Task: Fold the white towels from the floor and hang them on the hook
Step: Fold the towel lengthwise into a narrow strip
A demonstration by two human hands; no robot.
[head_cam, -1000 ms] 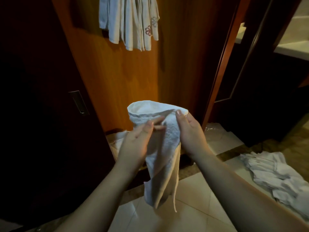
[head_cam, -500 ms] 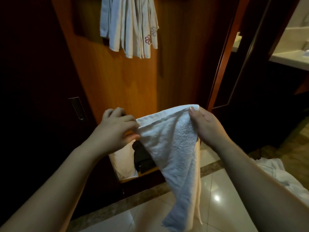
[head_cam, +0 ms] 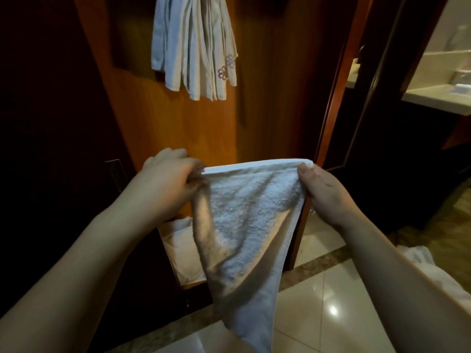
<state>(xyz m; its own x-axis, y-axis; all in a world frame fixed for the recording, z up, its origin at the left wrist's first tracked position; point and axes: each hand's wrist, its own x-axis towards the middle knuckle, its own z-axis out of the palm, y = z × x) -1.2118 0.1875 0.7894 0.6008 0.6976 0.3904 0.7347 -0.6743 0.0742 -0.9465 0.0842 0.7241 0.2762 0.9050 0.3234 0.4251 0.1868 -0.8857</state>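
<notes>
Left hand: your left hand (head_cam: 168, 182) pinches the white towel's (head_cam: 244, 225) top left corner.
Right hand: your right hand (head_cam: 328, 192) pinches its top right corner.
Towel: stretched between your hands, hanging over the tiled floor (head_cam: 331, 307).
Hung towels: bunch of hanging towels (head_cam: 193, 47) on the wooden panel (head_cam: 178, 123) above.

We place this in a hotel-style or home bathroom entry: polished cream floor tiles (head_cam: 331, 301) with a dark marble border strip, an orange-brown wooden wall panel (head_cam: 183, 128) carrying hung white embroidered towels (head_cam: 193, 47), and a pale stone vanity counter (head_cam: 438, 98) beyond the doorway.
</notes>
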